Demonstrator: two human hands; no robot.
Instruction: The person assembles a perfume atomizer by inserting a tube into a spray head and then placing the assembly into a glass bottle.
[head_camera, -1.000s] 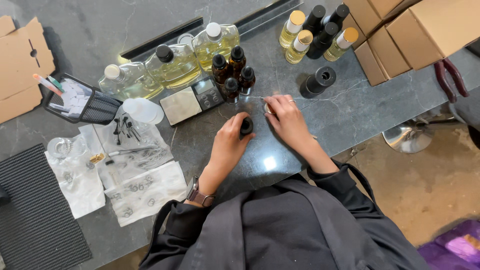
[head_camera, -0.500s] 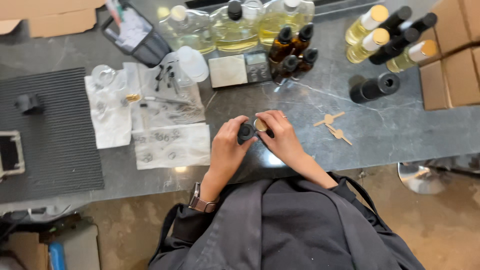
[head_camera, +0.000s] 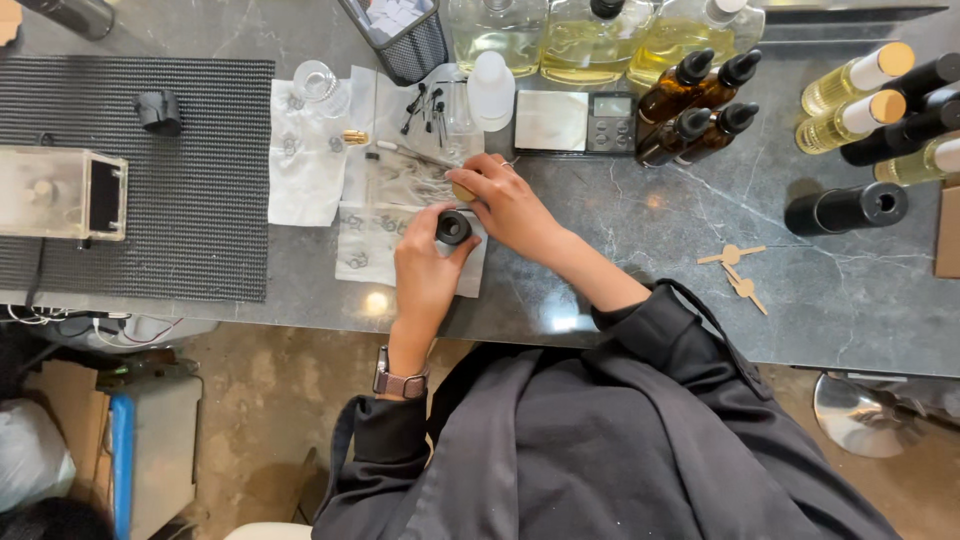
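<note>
In the head view, the person's left hand (head_camera: 425, 272) gripped a small black round bottle (head_camera: 453, 227), open mouth up, its fingers curled and clamped around the bottle's body over a white paper towel (head_camera: 372, 250) on the dark grey marble-patterned countertop (head_camera: 640, 230). The right hand (head_camera: 508, 205) lay just above and beside the bottle, its fingers pinched together on a small golden cap-like piece (head_camera: 462, 192); how firmly it was held could not be told. A small digital pocket scale (head_camera: 575, 122) sat just beyond the right hand, with four amber glass dropper bottles (head_camera: 697, 105) to its right. A black ribbed rubber mat (head_camera: 190, 190) lay at the left, bearing a clear plastic box (head_camera: 60, 193). Thin wooden key-shaped pieces (head_camera: 737, 270) lay well apart on the right.
</note>
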